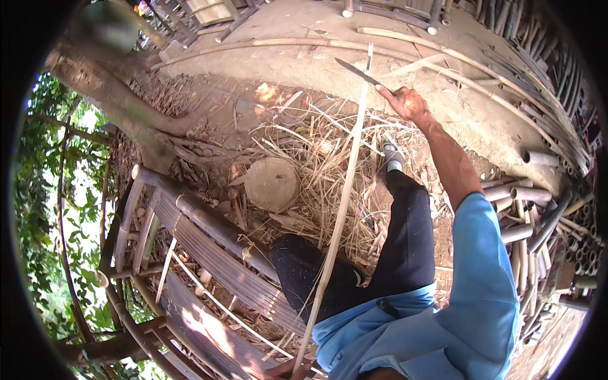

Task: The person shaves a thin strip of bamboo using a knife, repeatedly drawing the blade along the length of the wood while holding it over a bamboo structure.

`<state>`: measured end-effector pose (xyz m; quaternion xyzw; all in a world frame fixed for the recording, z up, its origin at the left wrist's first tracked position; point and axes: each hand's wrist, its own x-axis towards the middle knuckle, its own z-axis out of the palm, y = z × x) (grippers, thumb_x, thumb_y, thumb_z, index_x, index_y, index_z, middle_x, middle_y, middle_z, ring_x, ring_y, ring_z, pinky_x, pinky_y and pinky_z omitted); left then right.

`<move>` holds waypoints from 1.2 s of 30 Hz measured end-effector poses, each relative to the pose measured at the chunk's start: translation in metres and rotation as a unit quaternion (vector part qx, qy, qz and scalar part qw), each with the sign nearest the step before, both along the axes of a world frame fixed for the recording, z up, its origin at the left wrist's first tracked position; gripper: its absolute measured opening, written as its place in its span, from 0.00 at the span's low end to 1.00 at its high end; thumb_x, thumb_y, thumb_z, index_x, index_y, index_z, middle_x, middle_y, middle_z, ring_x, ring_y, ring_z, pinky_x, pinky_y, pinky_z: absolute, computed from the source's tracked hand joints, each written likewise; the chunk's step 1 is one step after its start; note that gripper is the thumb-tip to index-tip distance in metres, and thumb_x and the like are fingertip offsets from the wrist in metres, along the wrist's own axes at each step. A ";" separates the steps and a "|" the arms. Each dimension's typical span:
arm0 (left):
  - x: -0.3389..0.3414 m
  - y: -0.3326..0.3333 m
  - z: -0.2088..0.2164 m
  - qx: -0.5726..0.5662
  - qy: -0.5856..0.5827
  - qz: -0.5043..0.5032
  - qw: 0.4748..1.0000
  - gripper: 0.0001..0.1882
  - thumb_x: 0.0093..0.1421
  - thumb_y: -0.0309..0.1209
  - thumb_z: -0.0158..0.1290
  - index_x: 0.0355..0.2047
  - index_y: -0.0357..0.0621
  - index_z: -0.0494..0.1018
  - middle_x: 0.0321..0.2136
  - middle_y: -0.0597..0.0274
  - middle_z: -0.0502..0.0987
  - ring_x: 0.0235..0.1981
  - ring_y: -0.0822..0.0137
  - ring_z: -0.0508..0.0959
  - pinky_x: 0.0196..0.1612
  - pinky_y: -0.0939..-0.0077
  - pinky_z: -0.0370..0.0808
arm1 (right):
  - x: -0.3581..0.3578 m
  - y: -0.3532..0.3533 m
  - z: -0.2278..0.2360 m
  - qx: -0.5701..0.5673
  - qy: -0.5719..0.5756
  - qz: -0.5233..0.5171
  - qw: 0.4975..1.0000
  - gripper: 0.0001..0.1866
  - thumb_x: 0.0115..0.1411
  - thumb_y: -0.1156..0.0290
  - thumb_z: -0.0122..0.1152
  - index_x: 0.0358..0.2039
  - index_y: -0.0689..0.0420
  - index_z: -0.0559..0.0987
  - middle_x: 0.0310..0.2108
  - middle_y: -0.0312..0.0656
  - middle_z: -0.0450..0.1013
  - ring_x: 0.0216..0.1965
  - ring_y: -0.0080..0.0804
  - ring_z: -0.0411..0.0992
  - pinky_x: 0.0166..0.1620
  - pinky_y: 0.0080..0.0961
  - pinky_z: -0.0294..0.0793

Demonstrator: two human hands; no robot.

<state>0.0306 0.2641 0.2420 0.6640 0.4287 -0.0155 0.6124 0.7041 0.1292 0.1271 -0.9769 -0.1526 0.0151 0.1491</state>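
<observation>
Currently, hands are well apart. My R hand (410, 106) is clamped on the handle of the knife (353, 68), far out ahead of the L hand (286, 371). The L, partly cut off at the lower edge, appears closed on the near end of the pale bamboo strip (342, 209); finger detail n/a.

Strip loc.: runs betw. both hands, over the dark trousers (294, 269), its far end just past the blade. Blade crosses it just L of R fingers; contact can't be confirmed.

Handling (est.): light, springy, stiffer edgewise; dry, prob. low slip; fibres may split, edges may cut. Grip: flat faces, near end, clear of blade.

Surroundings: shavings (320, 149) betw. hands; round block (272, 183) ahead of L; slatted bench (190, 225) ahead-left of L.
</observation>
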 end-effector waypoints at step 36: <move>0.136 0.056 -0.047 0.074 -0.049 -0.093 0.992 0.11 0.68 0.28 0.55 0.47 0.34 0.79 0.17 0.79 0.66 0.18 0.85 0.61 0.21 0.82 0.53 | -0.163 0.041 -0.003 0.087 0.103 0.199 0.971 0.45 0.64 0.24 0.41 0.24 0.54 0.86 0.05 0.29 0.56 0.09 0.21 0.55 0.13 0.35 0.57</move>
